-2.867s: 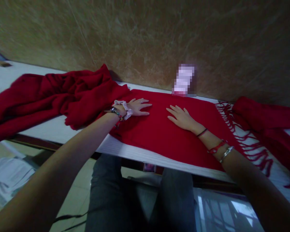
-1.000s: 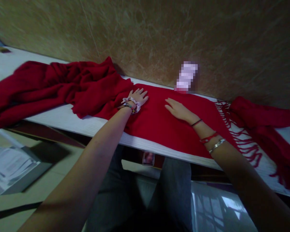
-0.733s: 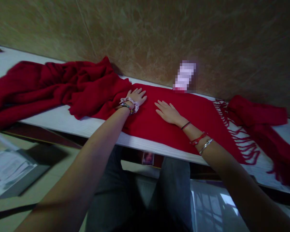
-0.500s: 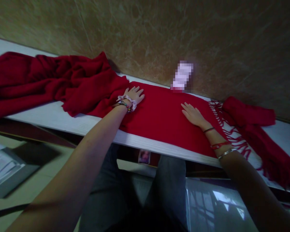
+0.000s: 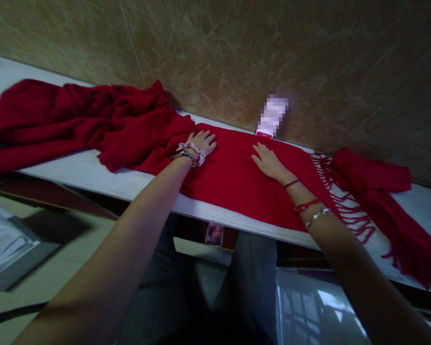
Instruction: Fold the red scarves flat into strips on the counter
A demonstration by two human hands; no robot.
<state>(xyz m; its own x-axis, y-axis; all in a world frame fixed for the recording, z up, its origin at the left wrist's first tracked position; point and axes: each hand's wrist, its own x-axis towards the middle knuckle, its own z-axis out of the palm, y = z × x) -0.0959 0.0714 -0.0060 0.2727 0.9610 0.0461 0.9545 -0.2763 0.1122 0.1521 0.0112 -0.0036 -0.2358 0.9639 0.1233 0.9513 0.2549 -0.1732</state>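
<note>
A long red scarf (image 5: 233,177) lies across a white table (image 5: 93,173). Its middle part is spread flat in front of me. My left hand (image 5: 201,142) rests flat on the cloth, fingers spread, where the flat part meets a crumpled heap (image 5: 79,120) to the left. My right hand (image 5: 267,162) lies palm down on the flat part, fingers stretched out. The scarf's tasselled fringe (image 5: 341,201) shows to the right of that hand.
A second red bundle (image 5: 380,191) lies at the table's right end. A small blurred pink object (image 5: 272,117) stands against the brown wall (image 5: 273,57). My legs in dark trousers (image 5: 251,282) are under the table edge; papers (image 5: 0,249) lie on the floor at left.
My right hand slid right toward the fringe, then came back left to the middle of the flat cloth. My left hand stayed in place on the scarf.
</note>
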